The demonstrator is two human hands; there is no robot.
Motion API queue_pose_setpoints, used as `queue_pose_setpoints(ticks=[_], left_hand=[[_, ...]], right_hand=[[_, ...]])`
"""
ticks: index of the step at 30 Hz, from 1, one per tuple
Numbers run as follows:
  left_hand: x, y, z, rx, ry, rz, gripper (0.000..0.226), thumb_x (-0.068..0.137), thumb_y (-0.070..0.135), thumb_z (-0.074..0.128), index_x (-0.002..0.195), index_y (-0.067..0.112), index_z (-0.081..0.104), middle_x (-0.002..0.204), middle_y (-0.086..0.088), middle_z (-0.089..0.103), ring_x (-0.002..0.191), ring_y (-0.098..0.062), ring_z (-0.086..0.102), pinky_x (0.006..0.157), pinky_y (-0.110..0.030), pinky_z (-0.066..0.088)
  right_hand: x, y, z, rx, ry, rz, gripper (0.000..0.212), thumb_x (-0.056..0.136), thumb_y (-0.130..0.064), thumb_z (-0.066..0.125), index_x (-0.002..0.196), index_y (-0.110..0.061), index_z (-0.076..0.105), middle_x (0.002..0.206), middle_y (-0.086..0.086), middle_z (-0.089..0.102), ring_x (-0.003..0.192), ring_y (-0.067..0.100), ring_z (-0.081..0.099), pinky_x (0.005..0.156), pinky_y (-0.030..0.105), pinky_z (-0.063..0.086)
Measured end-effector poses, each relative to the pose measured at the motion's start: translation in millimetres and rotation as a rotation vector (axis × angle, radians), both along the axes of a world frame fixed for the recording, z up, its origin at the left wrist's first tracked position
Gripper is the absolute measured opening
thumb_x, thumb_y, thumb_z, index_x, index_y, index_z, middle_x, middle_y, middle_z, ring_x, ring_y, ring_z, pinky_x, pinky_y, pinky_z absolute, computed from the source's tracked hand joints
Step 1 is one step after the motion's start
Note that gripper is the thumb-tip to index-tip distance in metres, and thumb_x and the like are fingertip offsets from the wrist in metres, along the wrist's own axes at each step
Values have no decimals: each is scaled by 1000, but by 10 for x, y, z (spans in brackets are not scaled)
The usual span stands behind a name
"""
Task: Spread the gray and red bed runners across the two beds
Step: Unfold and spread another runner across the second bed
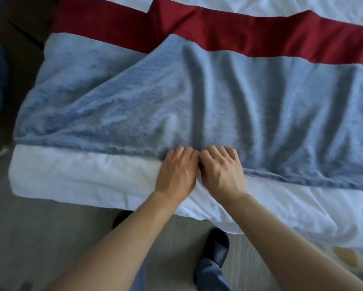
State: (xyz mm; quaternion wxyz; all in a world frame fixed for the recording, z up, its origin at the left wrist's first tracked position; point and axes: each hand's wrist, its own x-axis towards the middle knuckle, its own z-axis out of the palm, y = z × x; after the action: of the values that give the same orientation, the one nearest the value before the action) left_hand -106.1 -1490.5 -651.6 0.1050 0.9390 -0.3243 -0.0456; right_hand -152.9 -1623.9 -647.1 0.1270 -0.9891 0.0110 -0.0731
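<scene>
Gray plush runner point(197, 101) lying across white duvet point(81, 177) at foot of bed, near edge just beyond the hands. Top layer folded back on a diagonal at left, deep lengthwise wrinkles fanning out from the hands. Red runner point(249, 32) behind it, flatter, also with one folded-over layer. Left hand point(177, 171) and right hand point(222, 169) side by side, knuckles touching, fingers curled down onto gray runner's near hem; fingertips hidden in the pile, looks like pinching the hem, thumbs not visible. Dark slippers point(218, 244) on floor below.

Handling guess: soft, limp, light to medium weight, zero stiffness, bunches instead of sliding flat. Fleecy pile likely drags on the cotton duvet, so pushing just makes more wrinkles. Better to grip hem or corners, lift slightly, pull taut outward. Folded diagonal flap at left needs taking by its corner and flipping open. Not fragile.
</scene>
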Motion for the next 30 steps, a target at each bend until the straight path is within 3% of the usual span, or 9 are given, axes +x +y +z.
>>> queue_pose_setpoints(ticks=[6, 11, 15, 19, 25, 30], left_hand=[[496, 770, -21, 57, -90, -56, 16, 79, 7, 51, 85, 21, 55, 85, -2, 54, 83, -28, 52, 72, -40, 34], [972, 1572, -61, 67, -74, -29, 19, 79, 4, 47, 86, 19, 56, 84, -2, 54, 84, -28, 52, 73, -38, 33], [1303, 2177, -108, 66, -103, -18, 18, 76, 1, 53, 84, 17, 55, 82, -3, 53, 80, -28, 52, 70, -39, 34], [1420, 2799, -178, 31, -84, 27, 22, 77, -3, 43, 83, 15, 53, 81, -5, 50, 77, -29, 48, 66, -39, 34], [1669, 3074, -163, -26, -57, 87, 22, 77, -2, 51, 88, 17, 54, 85, -3, 50, 80, -27, 48, 68, -39, 37], [1533, 3409, -221, -91, 32, 84, 22, 78, -3, 56, 84, 17, 52, 83, 0, 48, 77, -24, 48, 67, -40, 41]], right_hand=[[-160, 216, -75, -112, 80, -102, 18, 74, 0, 71, 80, -16, 64, 74, 4, 55, 70, 33, 56, 73, 42, 40], [488, 1191, -42, -62, 21, -53, 14, 79, -7, 68, 89, -16, 65, 81, 4, 58, 76, 31, 56, 76, 41, 40], [974, 1905, -132, -27, -2, -8, 11, 81, -5, 64, 84, -15, 65, 77, 3, 56, 71, 29, 53, 74, 41, 41], [920, 2107, -155, -34, 48, -62, 17, 71, 3, 60, 77, -12, 65, 72, 1, 57, 64, 28, 52, 73, 36, 34], [1381, 2591, -59, -14, 88, 8, 22, 69, 2, 65, 85, -12, 65, 79, 3, 59, 70, 28, 56, 74, 40, 41], [1500, 2902, -102, 20, 125, 33, 22, 64, 5, 64, 77, -12, 63, 71, 3, 56, 65, 28, 51, 69, 40, 40]])
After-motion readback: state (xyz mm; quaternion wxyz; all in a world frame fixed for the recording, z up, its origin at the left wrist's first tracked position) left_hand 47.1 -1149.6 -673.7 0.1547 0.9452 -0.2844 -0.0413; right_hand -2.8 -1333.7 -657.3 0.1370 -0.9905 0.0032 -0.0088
